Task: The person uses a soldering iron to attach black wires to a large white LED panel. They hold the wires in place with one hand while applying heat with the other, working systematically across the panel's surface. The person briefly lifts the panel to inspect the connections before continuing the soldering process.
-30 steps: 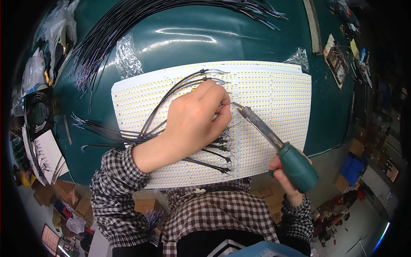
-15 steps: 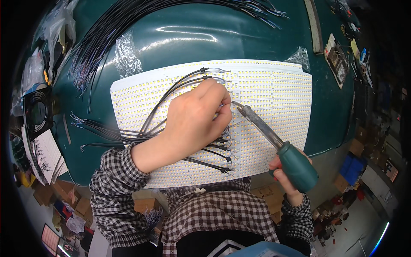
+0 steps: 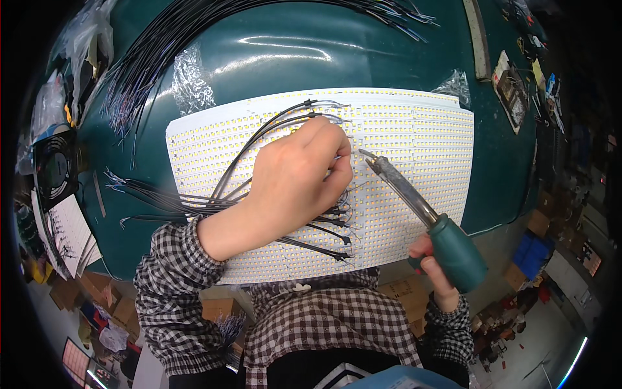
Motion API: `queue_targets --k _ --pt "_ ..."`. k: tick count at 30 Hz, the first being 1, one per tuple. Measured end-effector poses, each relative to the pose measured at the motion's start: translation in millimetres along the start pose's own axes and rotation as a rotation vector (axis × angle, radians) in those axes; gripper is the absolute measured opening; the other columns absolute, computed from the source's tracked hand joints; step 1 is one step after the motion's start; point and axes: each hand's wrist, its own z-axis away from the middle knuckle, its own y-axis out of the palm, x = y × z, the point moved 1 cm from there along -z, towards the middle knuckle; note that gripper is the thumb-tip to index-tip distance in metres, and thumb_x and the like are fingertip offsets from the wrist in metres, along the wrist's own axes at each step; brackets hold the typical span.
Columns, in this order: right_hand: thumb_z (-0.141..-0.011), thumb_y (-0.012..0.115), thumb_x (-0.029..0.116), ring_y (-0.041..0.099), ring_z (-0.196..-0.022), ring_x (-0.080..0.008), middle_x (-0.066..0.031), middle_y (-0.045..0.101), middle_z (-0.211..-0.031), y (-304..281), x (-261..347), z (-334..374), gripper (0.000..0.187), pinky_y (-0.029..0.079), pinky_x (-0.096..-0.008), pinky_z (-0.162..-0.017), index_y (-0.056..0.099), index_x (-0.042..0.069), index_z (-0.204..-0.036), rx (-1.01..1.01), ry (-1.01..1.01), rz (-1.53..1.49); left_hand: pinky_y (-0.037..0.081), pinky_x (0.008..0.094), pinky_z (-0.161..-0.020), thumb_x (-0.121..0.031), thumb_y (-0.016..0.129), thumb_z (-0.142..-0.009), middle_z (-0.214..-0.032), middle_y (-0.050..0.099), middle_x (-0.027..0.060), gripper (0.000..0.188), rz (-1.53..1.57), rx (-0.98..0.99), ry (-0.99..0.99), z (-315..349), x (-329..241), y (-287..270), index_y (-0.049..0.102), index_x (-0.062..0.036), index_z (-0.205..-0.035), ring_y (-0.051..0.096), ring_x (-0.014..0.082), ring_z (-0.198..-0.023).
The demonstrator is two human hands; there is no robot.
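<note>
My left hand (image 3: 295,168) is closed in a pinch above a white LED panel (image 3: 427,168) dotted with rows of small yellow chips. A black cable (image 3: 241,189) runs in under this hand and appears to be in the pinch; the fingertips hide its end. My right hand (image 3: 439,275) is wrapped round the green handle of a soldering iron (image 3: 409,194). The iron's bent tip is just right of my left fingertips, over the panel and apart from them. Several black cables with thin bare ends lie across the panel above (image 3: 278,120) and below (image 3: 317,249) my left hand.
A large bundle of black cables (image 3: 194,26) curves over the far green tabletop (image 3: 363,58). At the left stand a black fan (image 3: 57,167) and a stack of white sheets (image 3: 74,227). A worn flat tray (image 3: 510,91) and a long bar (image 3: 477,39) lie far right.
The soldering iron in my right hand has moved slightly right, its tip drawing away from my left fingertips. My left hand has kept its place and its pinch.
</note>
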Motion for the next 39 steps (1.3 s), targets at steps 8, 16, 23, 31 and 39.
queue_targets --k 8,16,23,31,39 --pt "-0.077 0.083 0.009 0.072 -0.078 -0.0207 -0.0079 0.074 -0.086 0.3 -10.6 7.8 0.026 0.059 -0.0333 -0.072 0.075 0.0 -0.101 -0.028 0.075 -0.141 0.056 0.0289 -0.059 0.005 0.075 -0.08 -0.08 0.063 0.0063 0.017 -0.004 0.005 -0.001 0.0 -0.5 -0.2 0.062 -0.0033 -0.087 0.067 0.0173 -0.067" --pt "-0.087 0.08 0.013 0.07 -0.083 -0.0159 -0.0102 0.074 -0.096 -3.3 -16.1 14.2 0.045 0.058 -0.032 -0.074 0.064 -0.005 -0.126 -0.09 0.117 -0.37 0.052 0.0394 -0.065 0.001 0.08 -0.083 -0.087 0.065 0.0096 0.021 -0.186 -0.05 0.115 4.4 -31.3 -32.5 0.065 -0.0041 -0.097 0.067 0.0276 -0.076" --pt "-0.094 0.071 0.033 0.067 -0.078 -0.0215 -0.0121 0.069 -0.094 -1.4 -9.2 8.6 0.061 0.056 -0.0376 -0.073 0.057 -0.009 -0.135 -0.058 0.106 -0.351 0.052 0.0402 -0.068 -0.006 0.081 -0.085 -0.087 0.067 0.0134 0.017 -0.059 0.27 -0.133 23.2 -31.7 -39.6 0.067 -0.0017 -0.095 0.067 0.0321 -0.078" --pt "-0.094 0.071 0.033 0.068 -0.079 -0.0215 -0.0125 0.07 -0.096 -4.1 -19.9 18.1 0.062 0.057 -0.0397 -0.077 0.056 -0.009 -0.137 -0.057 0.1 -0.371 0.054 0.0392 -0.066 -0.005 0.079 -0.086 -0.085 0.069 0.0127 0.02 -0.152 0.263 -0.048 18.3 -32.6 -37.1 0.063 -0.0019 -0.097 0.07 0.03 -0.075" --pt "-0.094 0.07 0.033 0.069 -0.081 -0.0225 -0.0137 0.071 -0.099 -3.1 -26.4 20.9 0.062 0.058 -0.0414 -0.081 0.056 -0.01 -0.137 -0.085 0.061 -0.409 0.055 0.0453 -0.071 0.0 0.065 -0.094 -0.095 0.069 0.0164 0.014 -0.065 0.178 -0.071 9.4 -24.4 -45.6 0.063 -0.003 -0.107 0.069 0.0377 -0.082"
